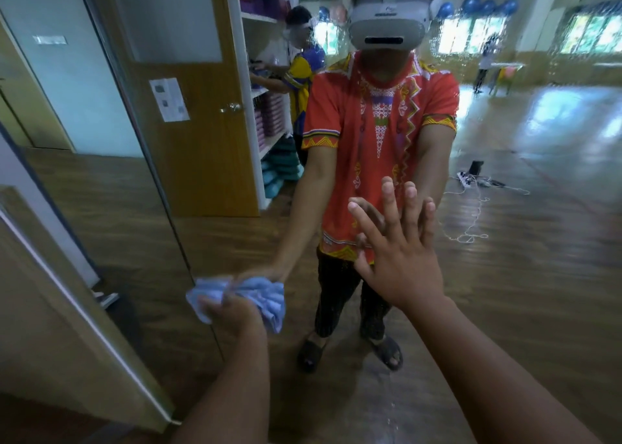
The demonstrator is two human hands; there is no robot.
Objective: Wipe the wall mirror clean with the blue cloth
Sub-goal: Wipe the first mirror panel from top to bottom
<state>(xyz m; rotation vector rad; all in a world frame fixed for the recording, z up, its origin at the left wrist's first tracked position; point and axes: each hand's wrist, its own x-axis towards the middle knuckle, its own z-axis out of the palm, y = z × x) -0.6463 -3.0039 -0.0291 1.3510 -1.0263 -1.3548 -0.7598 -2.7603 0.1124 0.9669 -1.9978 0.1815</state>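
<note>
Blue cloth [266,297] bunched in curled fingers of left hand [232,314], low against wall mirror [521,292]; right hand [404,265] flat on it, fingers spread, empty. Seemingly mid-wipe; next: sweep up toward droplets [447,56].

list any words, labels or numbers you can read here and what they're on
Nothing here can be read.
The paper sheet on the wooden door: print too small and blurred.
The headset: dark marking on its front, too blurred.
The pale plate at upper left: blurred, illegible.
</note>
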